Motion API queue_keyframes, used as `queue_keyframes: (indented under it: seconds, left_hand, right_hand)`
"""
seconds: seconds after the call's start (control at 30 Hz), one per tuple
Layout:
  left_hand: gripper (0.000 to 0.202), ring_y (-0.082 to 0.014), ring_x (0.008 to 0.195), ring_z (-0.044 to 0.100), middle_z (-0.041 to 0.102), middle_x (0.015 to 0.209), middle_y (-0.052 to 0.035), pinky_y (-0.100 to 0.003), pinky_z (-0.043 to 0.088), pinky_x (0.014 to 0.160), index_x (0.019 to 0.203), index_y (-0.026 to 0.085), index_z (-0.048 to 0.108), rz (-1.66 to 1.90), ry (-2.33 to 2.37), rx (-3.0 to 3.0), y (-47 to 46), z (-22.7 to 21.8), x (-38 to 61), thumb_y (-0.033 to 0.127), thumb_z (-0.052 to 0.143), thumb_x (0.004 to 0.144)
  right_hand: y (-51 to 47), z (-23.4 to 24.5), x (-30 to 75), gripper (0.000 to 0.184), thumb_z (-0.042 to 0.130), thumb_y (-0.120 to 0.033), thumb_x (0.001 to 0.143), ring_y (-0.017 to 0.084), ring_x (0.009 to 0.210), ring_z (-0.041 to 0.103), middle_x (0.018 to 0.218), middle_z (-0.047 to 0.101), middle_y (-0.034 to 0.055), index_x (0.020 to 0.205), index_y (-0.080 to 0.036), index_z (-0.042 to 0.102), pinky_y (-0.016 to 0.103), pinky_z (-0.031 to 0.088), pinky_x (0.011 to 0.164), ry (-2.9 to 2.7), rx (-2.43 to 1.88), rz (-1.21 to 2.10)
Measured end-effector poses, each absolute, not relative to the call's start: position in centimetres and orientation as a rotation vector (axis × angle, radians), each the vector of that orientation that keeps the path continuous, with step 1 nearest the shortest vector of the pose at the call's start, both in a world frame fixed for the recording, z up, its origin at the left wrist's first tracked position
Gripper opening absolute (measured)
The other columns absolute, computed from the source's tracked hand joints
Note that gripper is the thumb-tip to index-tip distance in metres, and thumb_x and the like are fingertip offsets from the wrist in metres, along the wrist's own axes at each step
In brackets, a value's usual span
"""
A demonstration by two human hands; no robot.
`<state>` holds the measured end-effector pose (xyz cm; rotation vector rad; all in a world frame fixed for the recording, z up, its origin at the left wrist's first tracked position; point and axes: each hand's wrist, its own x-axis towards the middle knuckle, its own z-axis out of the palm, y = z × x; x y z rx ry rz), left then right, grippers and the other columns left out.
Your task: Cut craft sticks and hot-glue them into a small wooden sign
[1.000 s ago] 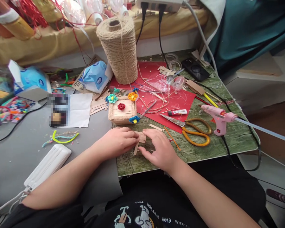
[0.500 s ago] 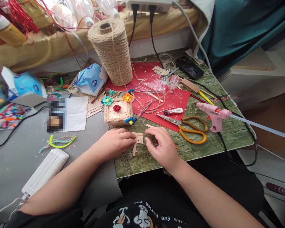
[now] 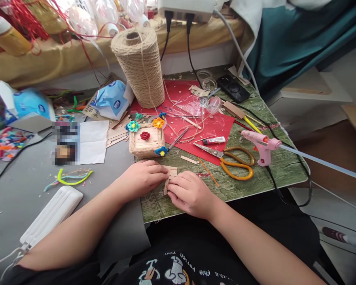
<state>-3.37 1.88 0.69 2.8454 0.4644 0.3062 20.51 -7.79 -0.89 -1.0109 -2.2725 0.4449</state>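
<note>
Small flat pieces of wooden craft sticks [image 3: 173, 170] lie side by side on the green wood-patterned board, with another stick across them pointing toward me. My left hand [image 3: 146, 177] has its fingers pressed together on the left part of these sticks. From the right, my right hand [image 3: 191, 194] closes with thumb and fingers around the lower end of the crossing stick. Both hands hide part of the pieces. Just behind my left hand stands a stick box [image 3: 146, 143] wound with twine and topped with a red rose and colourful flowers.
Scissors [image 3: 237, 161], a pink glue gun [image 3: 262, 145] and a loose stick piece [image 3: 189, 159] lie to the right. A large twine spool [image 3: 139, 69] stands behind the box. A white power strip [image 3: 52, 213] lies at left, near my forearm.
My right hand has moved left and toward me, from open beside the sticks to closed on the crossing stick's lower end. My left hand stays on the sticks.
</note>
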Motion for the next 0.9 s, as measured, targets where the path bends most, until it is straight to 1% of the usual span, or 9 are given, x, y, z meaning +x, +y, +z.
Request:
queue_keyframes:
  seconds: [0.1,0.2,0.27,0.4,0.47,0.57,0.77,0.9]
  left_hand:
    - [0.020,-0.0199,0.098,0.069,0.077,0.122,-0.0076,-0.034,0.059,0.091,0.118,0.022,0.073,0.293,0.476,2.851,1.9,0.7,-3.5,0.024,0.060,0.102]
    - [0.020,-0.0205,0.100,0.069,0.077,0.123,-0.0074,-0.035,0.059,0.092,0.118,0.021,0.072,0.273,0.463,2.858,2.0,0.7,-3.5,0.023,0.058,0.103]
    - [0.021,-0.0209,0.102,0.070,0.077,0.124,-0.0075,-0.035,0.059,0.093,0.118,0.021,0.072,0.263,0.449,2.857,2.0,0.8,-3.5,0.023,0.058,0.103]
    - [0.022,-0.0201,0.101,0.070,0.077,0.123,-0.0074,-0.034,0.060,0.092,0.121,0.022,0.072,0.264,0.471,2.853,2.0,0.6,-3.5,0.023,0.058,0.103]
    - [0.022,-0.0196,0.099,0.070,0.077,0.123,-0.0073,-0.034,0.060,0.092,0.120,0.022,0.072,0.265,0.477,2.859,2.0,0.5,-3.5,0.022,0.058,0.103]
    - [0.022,-0.0199,0.101,0.070,0.075,0.127,-0.0075,-0.034,0.059,0.094,0.121,0.021,0.071,0.258,0.469,2.868,1.9,0.4,-3.6,0.021,0.059,0.102]
    - [0.018,-0.0206,0.106,0.070,0.077,0.119,-0.0064,-0.036,0.059,0.098,0.117,0.020,0.071,0.242,0.479,2.878,1.8,0.6,-3.5,0.021,0.057,0.104]
    - [0.016,-0.0208,0.104,0.070,0.077,0.115,-0.0064,-0.036,0.059,0.095,0.112,0.020,0.071,0.266,0.484,2.912,1.7,0.6,-3.4,0.021,0.057,0.104]
  right_hand:
    - [-7.8,-0.6,21.2,0.026,0.059,-0.019,0.097,0.027,0.108,0.068,0.117,0.076,0.0085,0.120,-0.024,0.071,0.048,0.054,0.098,-2.101,-1.222,0.350]
    - [-7.3,-0.6,22.1,0.031,0.060,-0.020,0.097,0.034,0.118,0.064,0.125,0.074,0.0145,0.127,-0.018,0.070,0.056,0.050,0.105,-2.012,-1.486,0.235]
    - [-6.7,-0.7,22.6,0.032,0.058,-0.018,0.098,0.036,0.121,0.063,0.128,0.074,0.0164,0.128,-0.014,0.070,0.058,0.048,0.107,-2.058,-1.528,0.201]
    - [-5.8,-1.3,22.1,0.036,0.053,-0.015,0.100,0.033,0.127,0.060,0.137,0.071,0.0154,0.133,-0.011,0.067,0.055,0.047,0.113,-2.201,-1.397,0.279]
    - [-5.5,-1.5,21.4,0.038,0.052,-0.016,0.101,0.032,0.129,0.059,0.139,0.069,0.0156,0.136,-0.010,0.065,0.053,0.047,0.113,-2.232,-1.342,0.342]
    - [-5.3,-1.7,20.7,0.040,0.050,-0.015,0.101,0.032,0.129,0.059,0.140,0.069,0.0162,0.138,-0.010,0.064,0.052,0.049,0.113,-2.239,-1.288,0.419]
    - [-5.2,-2.2,20.6,0.046,0.051,-0.011,0.097,0.031,0.129,0.059,0.141,0.068,0.0159,0.142,-0.012,0.061,0.053,0.051,0.112,-2.251,-1.171,0.492]
    - [-5.4,-2.2,20.6,0.051,0.050,-0.012,0.098,0.032,0.130,0.059,0.144,0.066,0.0160,0.148,-0.013,0.055,0.056,0.051,0.113,-2.261,-1.153,0.485]
